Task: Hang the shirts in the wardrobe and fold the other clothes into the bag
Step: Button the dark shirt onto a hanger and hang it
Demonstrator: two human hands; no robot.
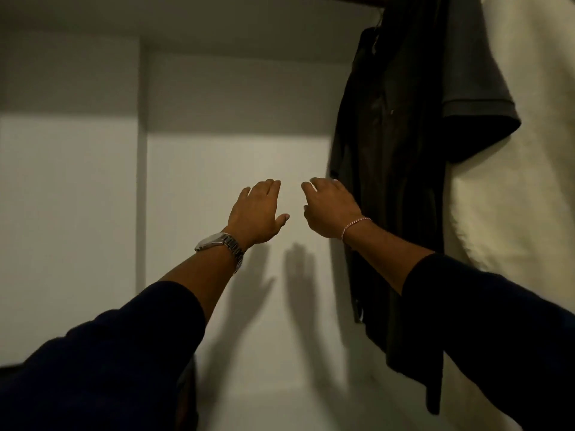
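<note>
Two hands reach into the white wardrobe, holding nothing: our left hand with fingers spread, our right hand loosely curled beside a dark shirt hanging next to a cream garment.

Both my arms reach up to mid-frame, dark sleeves pushed to forearms. My left hand is flat w/ fingers straight, holding nothing. My right hand, just beside it, has fingers loosely curled, also empty.

matt cloth shirt, shiny metal watch
</note>
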